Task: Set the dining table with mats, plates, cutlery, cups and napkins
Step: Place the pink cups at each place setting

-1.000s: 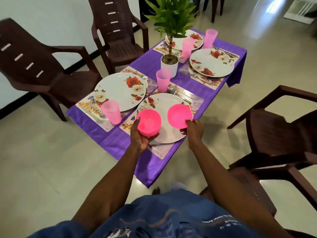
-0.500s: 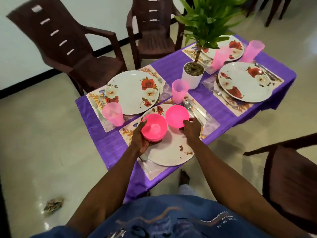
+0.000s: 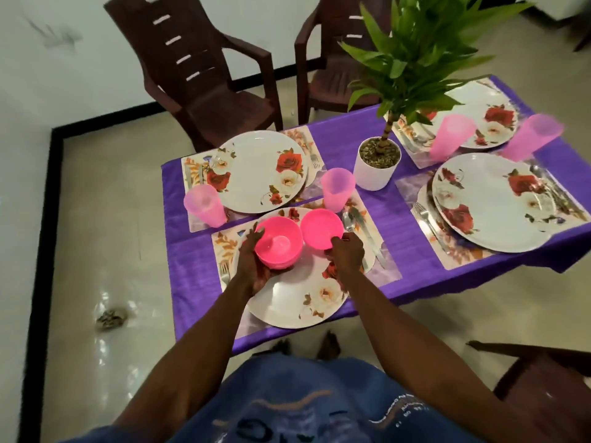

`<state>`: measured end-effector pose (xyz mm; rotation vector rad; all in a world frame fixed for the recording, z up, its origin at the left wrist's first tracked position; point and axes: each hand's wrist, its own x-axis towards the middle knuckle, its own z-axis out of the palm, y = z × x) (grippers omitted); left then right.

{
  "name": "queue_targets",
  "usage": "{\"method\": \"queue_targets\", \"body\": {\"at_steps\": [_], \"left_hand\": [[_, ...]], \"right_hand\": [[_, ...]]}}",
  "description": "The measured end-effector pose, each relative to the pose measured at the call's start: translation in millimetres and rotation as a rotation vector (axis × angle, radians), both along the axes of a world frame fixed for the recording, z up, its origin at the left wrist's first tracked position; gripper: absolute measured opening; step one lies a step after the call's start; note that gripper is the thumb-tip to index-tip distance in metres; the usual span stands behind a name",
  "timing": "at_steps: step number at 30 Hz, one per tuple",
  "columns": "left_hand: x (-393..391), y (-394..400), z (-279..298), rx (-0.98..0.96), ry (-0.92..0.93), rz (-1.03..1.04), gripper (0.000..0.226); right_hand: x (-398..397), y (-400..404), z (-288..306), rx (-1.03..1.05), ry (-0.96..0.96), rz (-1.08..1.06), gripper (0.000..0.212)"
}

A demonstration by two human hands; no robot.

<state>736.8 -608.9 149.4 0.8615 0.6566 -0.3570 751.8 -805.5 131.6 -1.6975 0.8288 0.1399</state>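
Head view: we stand at the near plate (image 3: 297,298).
Left hand (image 3: 252,266): fingers cupped under the stack (image 3: 279,243) of pink bowls, held over the plate's far left.
Right hand (image 3: 347,255): fingertips pinch the near rim of a single bowl (image 3: 321,228), tilted, just right of the stack.
Relation: single bowl lies beyond our right fingers (the nearer hand).
Look: glossy, round, bright pink.

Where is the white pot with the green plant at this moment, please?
In the head view, the white plant pot stands mid-table on the purple tablecloth, just right of a translucent pink plastic cup and left of the right-hand floral plate.
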Motion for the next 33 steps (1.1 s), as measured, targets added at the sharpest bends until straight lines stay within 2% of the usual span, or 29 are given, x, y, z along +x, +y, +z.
{"method": "queue_targets", "body": {"at_steps": [3,7,12,16,19,22,23,25,29,33], "left_hand": [[-3.0,-2.0,0.0,0.016,0.015,0.039,0.074],[-2.2,-4.8,-1.8,0.021,0.016,0.037,0.061],[-2.8,-4.1,-8.0,-0.004,0.015,0.022,0.056],[-8.6,-1.7,-7.8,-0.043,-0.019,-0.036,0.037],[-15.7,1.6,-9.3,-0.09,-0.013,-0.083,0.054],[-21.5,0.9,-14.0,-0.153,0.005,-0.178,0.096],[-21.7,-1.0,-14.1,-0.171,0.008,-0.217,0.104],[-21.2,-7.2,-14.1,-0.202,0.011,-0.317,0.107],[-22.3,-31.9,-13.6,-0.284,0.009,-0.452,0.097],[-28.4,-71.0,-10.1,-0.309,0.005,-0.588,0.094]], "right_hand": [[4.3,-1.8,7.9,-0.021,0.005,0.02,0.03],[1.8,-2.9,7.7,-0.043,0.02,0.026,0.028],[3.5,-2.8,9.3,-0.055,0.011,0.018,0.029],[1.5,-1.9,7.8,-0.089,0.029,0.011,0.036],[-2.6,-2.6,7.4,-0.113,0.028,-0.022,0.039],[-9.1,-8.3,5.9,-0.134,0.006,-0.068,0.039],[-11.6,-10.6,6.4,-0.134,-0.005,-0.082,0.035],[-18.3,-16.5,8.6,-0.144,-0.028,-0.121,0.029],[-31.3,-29.8,13.4,-0.14,-0.057,-0.156,0.016],[-38.4,-53.9,20.8,-0.106,-0.107,-0.194,0.016]]}}
